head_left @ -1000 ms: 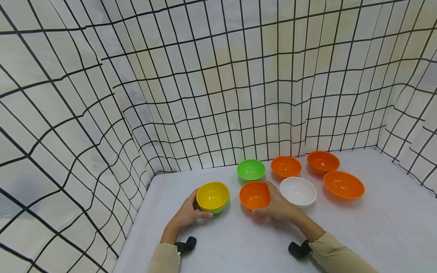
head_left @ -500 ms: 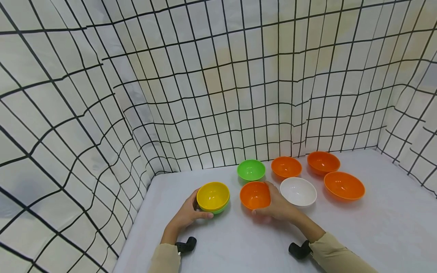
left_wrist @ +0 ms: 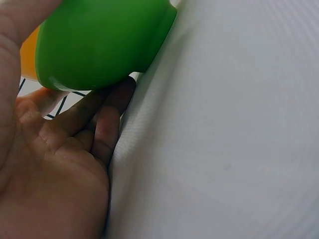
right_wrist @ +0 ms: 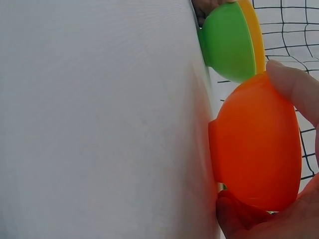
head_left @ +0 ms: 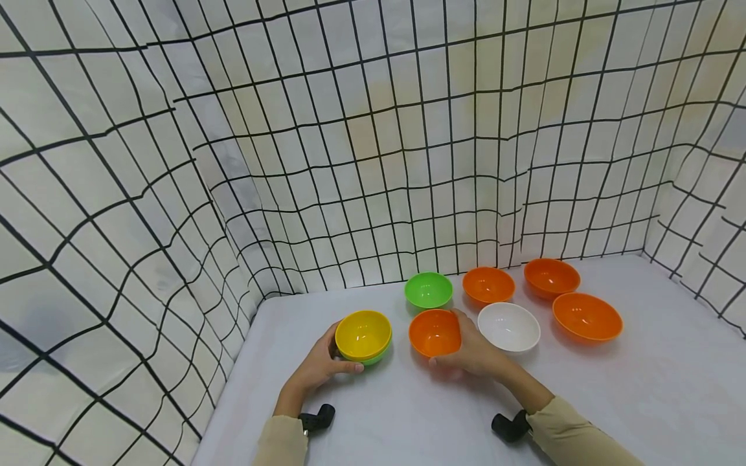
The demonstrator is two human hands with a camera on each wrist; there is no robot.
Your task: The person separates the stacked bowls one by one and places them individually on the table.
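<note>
A yellow bowl (head_left: 362, 333) sits nested in a green bowl (left_wrist: 107, 45), only whose lower side shows below it in the head view. My left hand (head_left: 319, 364) holds this pair from the left, thumb along the near side and fingers behind; its fingertips lie low by the green base in the left wrist view. To the right, my right hand (head_left: 476, 349) grips an orange bowl (right_wrist: 259, 144) by its right side, with the thumb at the rim. Both the orange bowl and the nested pair stand upright on the white cloth, a small gap between them.
Behind the held orange bowl stands another green bowl (head_left: 428, 290). A white bowl (head_left: 509, 327) is right beside my right hand. Further right are three orange bowls (head_left: 488, 285). White sheeting with a black grid (head_left: 373, 142) closes off the table's back and sides.
</note>
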